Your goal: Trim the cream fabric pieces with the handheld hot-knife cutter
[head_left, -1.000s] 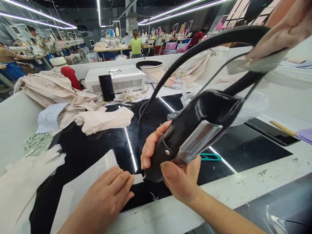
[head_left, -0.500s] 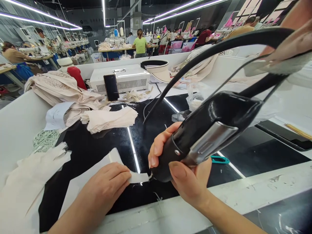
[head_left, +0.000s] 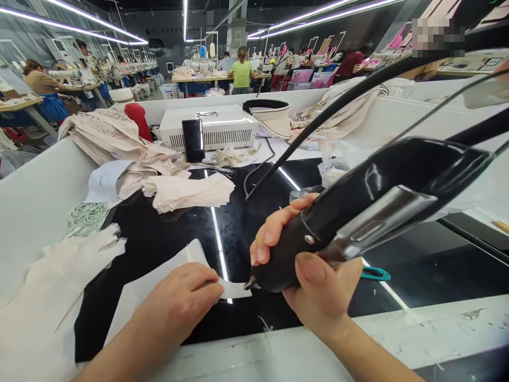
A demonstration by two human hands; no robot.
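My right hand is wrapped round a black corded handheld tool with a silver lever on its side, thumb near the lever. Its small metal tip touches or sits just over the end of a narrow white fabric strip. My left hand is closed, fingertips pressing the strip down on the black tabletop. Under and beside my left hand lies a larger white fabric piece with a raised corner. What the left fingertips pinch is partly hidden.
Stacked cream fabric pieces lie ahead, with more cut cloth at left. A phone leans on a vented white box. The tool's black cable arcs overhead. A teal thread snipper lies right. People sit at machines beyond.
The handheld tool has tilted over, its back end dropping toward the right, and its tip now shows at the strip's end. The left hand stays on the strip. The view has shifted slightly.
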